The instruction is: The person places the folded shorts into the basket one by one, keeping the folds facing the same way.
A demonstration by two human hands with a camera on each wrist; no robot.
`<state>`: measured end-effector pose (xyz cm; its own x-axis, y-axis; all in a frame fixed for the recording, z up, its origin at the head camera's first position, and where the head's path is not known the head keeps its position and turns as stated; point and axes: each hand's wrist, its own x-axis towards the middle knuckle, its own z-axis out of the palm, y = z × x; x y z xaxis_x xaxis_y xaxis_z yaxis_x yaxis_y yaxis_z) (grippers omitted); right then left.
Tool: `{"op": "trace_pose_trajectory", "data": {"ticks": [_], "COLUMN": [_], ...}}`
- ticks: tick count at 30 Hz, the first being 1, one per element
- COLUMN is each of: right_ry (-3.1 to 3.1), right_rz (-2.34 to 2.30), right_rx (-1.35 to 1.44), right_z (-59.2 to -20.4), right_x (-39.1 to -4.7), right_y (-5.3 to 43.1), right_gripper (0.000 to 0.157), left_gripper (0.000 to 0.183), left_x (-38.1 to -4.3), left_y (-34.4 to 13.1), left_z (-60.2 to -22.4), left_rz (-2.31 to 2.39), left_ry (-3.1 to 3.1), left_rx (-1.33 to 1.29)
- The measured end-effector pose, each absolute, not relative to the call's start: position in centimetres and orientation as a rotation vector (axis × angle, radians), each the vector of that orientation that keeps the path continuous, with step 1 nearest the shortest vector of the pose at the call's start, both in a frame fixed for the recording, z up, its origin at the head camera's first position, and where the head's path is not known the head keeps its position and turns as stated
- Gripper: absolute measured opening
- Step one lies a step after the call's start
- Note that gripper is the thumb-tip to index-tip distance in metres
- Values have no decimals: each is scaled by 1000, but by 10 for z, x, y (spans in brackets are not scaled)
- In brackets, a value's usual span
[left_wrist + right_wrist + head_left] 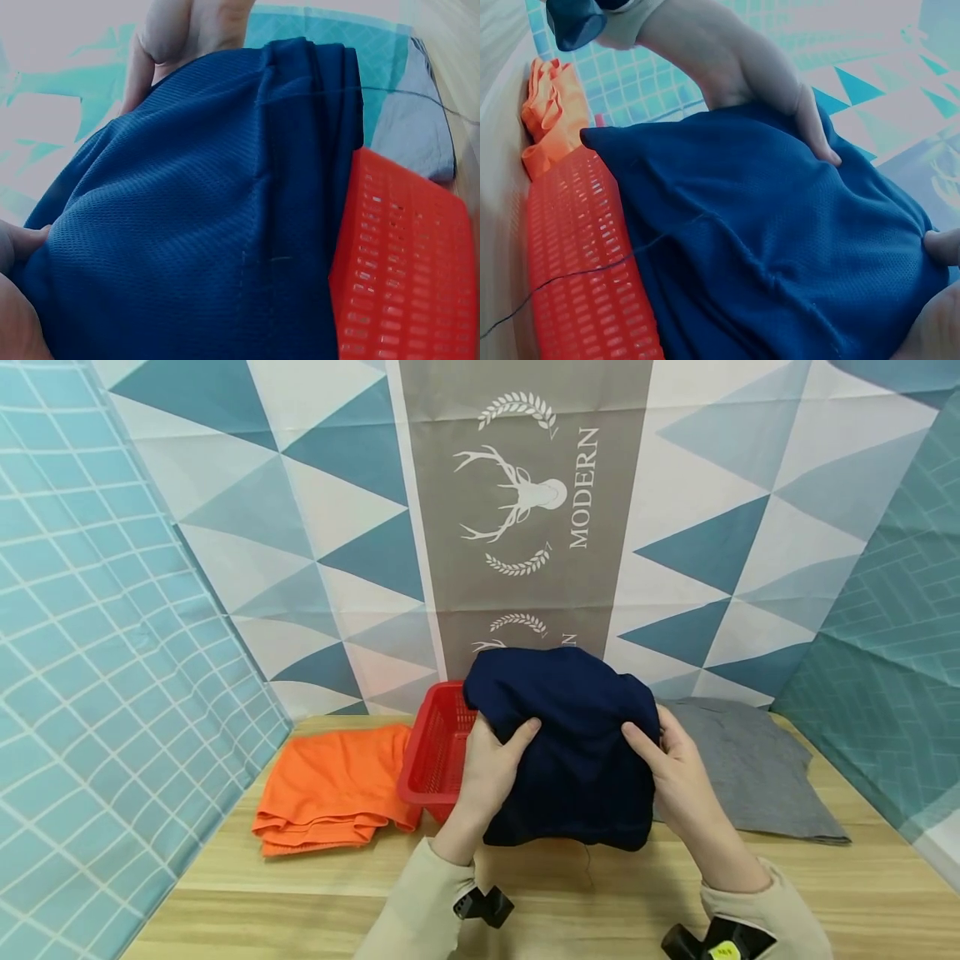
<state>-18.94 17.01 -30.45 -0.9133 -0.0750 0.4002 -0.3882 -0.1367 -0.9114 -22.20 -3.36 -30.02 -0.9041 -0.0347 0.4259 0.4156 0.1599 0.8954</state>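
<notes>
A folded navy blue cloth (573, 760), perhaps a garment, is held up in front of the basket by both hands. My left hand (489, 768) grips its left side, thumb on the near face and the other fingers hidden behind. On the opposite side my right hand (678, 777) pinches the cloth the same way. Stitched seams and layered folds show along the lower edge in the left wrist view, and a loose thread (577, 274) trails from it. Behind the cloth, a red plastic basket (420, 777) is partly hidden.
Left of the basket lies a folded orange cloth (330, 785) on the wooden table (300, 902). A grey cloth (757, 777) lies flat at the right, partly covered by my right hand. Patterned sheets (337, 527) hang behind and at both sides of the table.
</notes>
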Motion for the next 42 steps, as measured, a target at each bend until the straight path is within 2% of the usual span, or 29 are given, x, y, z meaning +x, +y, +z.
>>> {"op": "trace_pose_trajectory", "data": {"ticks": [4,7,10,15,24,32,37,42], "right_ry": [-1908,-1897,-1881,-1874,-1961,-1980,-1999,-1981], "right_rz": [2194,2214,2235,2279,2249,2236,2221,2200], "right_rx": [453,408,394,387,325,365,372,384], "right_z": [-301,-299,-296,-292,-285,-283,-281,-287], "right_x": [-194,-199,-204,-210,-226,-240,-249,-261], "right_y": [166,163,161,159,155,152,147,144], "right_gripper": [32,32,33,35,57,54,58,55], "left_gripper": [64,82,86,70,56,54,54,56], "left_x": [-228,-230,-233,-240,-250,-258,-254,-261], "left_y": [-36,-37,-37,-39,-47,-53,-57,-61], "left_z": [-297,-293,-289,-288,-287,-277,-265,-264], "left_rz": [-1743,-1739,-1772,-1779,-1924,-2078,-2035,-1979], "left_ry": [-2075,-2093,-2068,-1980,-1929,-1947,-2003,-2044], "left_rx": [-394,-354,-330,-394,-537,-492,-508,-537]}}
